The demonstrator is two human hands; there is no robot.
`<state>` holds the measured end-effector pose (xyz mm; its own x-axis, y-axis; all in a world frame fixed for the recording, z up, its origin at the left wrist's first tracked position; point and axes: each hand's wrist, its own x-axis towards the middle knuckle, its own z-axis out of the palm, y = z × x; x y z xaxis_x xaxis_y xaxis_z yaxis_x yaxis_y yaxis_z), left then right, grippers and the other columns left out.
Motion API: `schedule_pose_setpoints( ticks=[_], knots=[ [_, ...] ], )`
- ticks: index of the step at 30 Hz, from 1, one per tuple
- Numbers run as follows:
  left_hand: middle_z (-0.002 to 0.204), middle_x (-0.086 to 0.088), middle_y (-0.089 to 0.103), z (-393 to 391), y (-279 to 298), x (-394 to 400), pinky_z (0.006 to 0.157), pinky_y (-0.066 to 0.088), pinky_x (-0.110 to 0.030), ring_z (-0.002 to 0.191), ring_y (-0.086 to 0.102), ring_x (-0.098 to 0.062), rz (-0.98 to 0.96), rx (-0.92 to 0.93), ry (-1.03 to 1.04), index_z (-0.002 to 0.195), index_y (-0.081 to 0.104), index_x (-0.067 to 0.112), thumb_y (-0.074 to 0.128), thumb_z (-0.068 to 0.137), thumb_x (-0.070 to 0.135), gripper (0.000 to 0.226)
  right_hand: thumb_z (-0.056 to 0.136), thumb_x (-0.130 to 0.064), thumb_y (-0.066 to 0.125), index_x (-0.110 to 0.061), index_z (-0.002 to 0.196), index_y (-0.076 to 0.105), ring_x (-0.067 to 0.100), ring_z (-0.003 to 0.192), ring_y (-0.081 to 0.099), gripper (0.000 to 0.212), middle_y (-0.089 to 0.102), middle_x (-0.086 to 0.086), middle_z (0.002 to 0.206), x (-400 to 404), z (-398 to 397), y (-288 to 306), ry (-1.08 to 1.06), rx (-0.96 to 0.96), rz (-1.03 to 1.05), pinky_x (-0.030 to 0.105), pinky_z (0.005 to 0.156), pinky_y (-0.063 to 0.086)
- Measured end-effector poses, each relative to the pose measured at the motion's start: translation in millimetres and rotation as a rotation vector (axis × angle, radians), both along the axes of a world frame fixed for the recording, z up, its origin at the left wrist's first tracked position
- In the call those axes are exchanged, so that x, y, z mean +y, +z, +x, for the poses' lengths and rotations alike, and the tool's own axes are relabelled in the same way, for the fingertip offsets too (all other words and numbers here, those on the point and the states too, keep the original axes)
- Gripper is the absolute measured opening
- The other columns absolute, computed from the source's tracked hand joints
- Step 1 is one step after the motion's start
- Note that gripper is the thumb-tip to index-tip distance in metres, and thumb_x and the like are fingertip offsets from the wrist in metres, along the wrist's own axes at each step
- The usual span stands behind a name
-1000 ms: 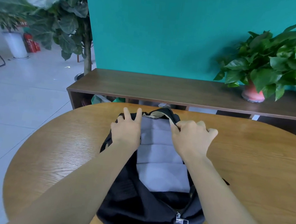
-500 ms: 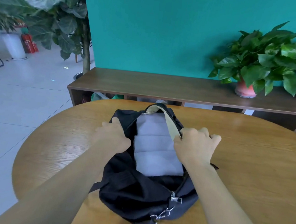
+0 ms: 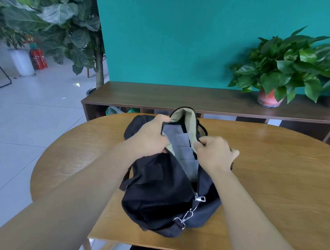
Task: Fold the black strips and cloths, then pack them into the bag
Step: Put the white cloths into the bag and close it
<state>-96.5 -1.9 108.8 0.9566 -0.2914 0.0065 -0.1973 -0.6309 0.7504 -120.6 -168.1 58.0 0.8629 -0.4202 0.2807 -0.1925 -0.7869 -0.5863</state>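
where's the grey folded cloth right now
In the head view, the grey cloth lies inside the open black bag at the table's centre, between the left hand and right hand gripping the opening's edges.

Both bare forearms are extended from the lower corners of the frame toward its centre. The left hand (image 3: 152,135) is curled, its fingers closed on the left edge of the bag (image 3: 161,189) opening. The right hand (image 3: 215,151) is clenched on the right edge, knuckles turned upward
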Motion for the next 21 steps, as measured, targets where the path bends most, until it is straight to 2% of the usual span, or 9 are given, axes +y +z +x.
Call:
schedule_pose_setpoints(
  ticks=[2,5,8,12,14,15,16,18,21],
  knots=[
    [0.098,-0.011,0.056,5.6,-0.2,-12.8,0.055,0.052,-0.018,0.079,0.064,-0.022,0.012,-0.009,-0.04,0.142,0.036,0.02,0.042,0.095,-0.002,0.052,0.085,-0.017,0.052,-0.015,0.052,0.029,0.021,0.062,0.034,0.04,0.031,-0.003,0.056,-1.6,10.2,7.1,0.043,0.019,0.036,0.036,0.069,0.017],
    [0.101,-0.006,0.051,16.2,-5.0,-27.2,0.042,0.038,-0.01,0.067,0.058,-0.013,0.011,-0.005,-0.069,0.135,0.043,0.019,0.036,0.095,-0.005,0.047,0.089,-0.02,0.053,-0.015,0.053,0.031,0.021,0.062,0.036,0.043,0.033,-0.003,0.057,-8.3,22.3,13.1,0.098,0.028,0.043,0.036,0.07,0.018],
    [0.113,-0.004,0.056,29.3,-13.0,-35.7,0.053,0.044,-0.01,0.067,0.062,-0.002,0.033,0.003,-0.127,0.133,0.048,0.019,0.04,0.099,0.003,0.038,0.091,-0.022,0.053,-0.017,0.056,0.031,0.02,0.063,0.034,0.042,0.033,-0.002,0.06,-20.6,27.4,11.3,0.154,0.061,0.041,0.036,0.067,0.017],
    [0.106,-0.004,0.069,36.3,-22.0,-38.4,0.07,0.044,-0.004,0.096,0.061,-0.012,0.021,0.125,-0.23,0.129,0.057,0.013,0.046,0.097,0.004,0.035,0.094,-0.03,0.052,-0.022,0.065,0.045,0.02,0.068,0.043,0.031,0.039,-0.005,0.062,-34.8,20.0,-2.9,0.203,0.103,0.059,0.035,0.072,0.02],
    [0.099,0.003,0.068,41.5,-29.9,-34.9,0.081,0.044,-0.013,0.097,0.061,-0.01,0.156,-0.032,-0.318,0.125,0.06,0.017,0.049,0.095,0.004,0.035,0.096,-0.026,0.052,-0.03,0.086,0.055,0.017,0.08,0.051,0.011,0.049,-0.011,0.069,-38.6,12.0,-6.3,0.2,0.043,0.033,0.034,0.078,0.022],
    [0.094,0.008,0.068,45.7,-35.1,-32.5,0.087,0.043,-0.022,0.095,0.06,-0.011,0.256,-0.164,-0.344,0.119,0.063,0.02,0.052,0.094,0.005,0.031,0.096,-0.023,0.052,-0.032,0.1,0.053,0.015,0.087,0.051,0.01,0.054,-0.013,0.077,-39.2,7.6,-7.7,0.198,0.003,0.008,0.034,0.083,0.022],
    [0.088,0.011,0.066,49.2,-39.4,-30.3,0.09,0.039,-0.029,0.094,0.059,-0.012,0.344,-0.308,-0.346,0.111,0.066,0.023,0.054,0.093,0.007,0.026,0.094,-0.016,0.052,-0.031,0.108,0.048,0.014,0.091,0.051,0.021,0.057,-0.013,0.084,-38.7,3.2,-8.1,0.208,-0.033,-0.029,0.034,0.088,0.022],
    [0.086,0.012,0.06,54.2,-44.2,-28.1,0.085,0.03,-0.034,0.097,0.053,-0.016,0.439,-0.601,-0.323,0.097,0.067,0.025,0.057,0.092,0.013,0.017,0.088,-0.002,0.05,-0.031,0.111,0.042,0.015,0.093,0.048,0.037,0.058,-0.01,0.089,-36.5,-3.7,-12.8,0.2,-0.09,-0.157,0.035,0.091,0.021],
    [0.102,0.006,0.058,58.8,-47.2,-29.7,0.086,0.024,-0.035,0.105,0.052,-0.023,0.495,-0.94,-0.328,0.087,0.067,0.026,0.062,0.088,0.02,0.008,0.079,0.006,0.052,-0.03,0.099,0.053,0.017,0.088,0.047,0.041,0.057,-0.011,0.085,-27.1,-10.5,-21.6,0.124,-0.131,-0.321,0.036,0.088,0.019]
  ],
)
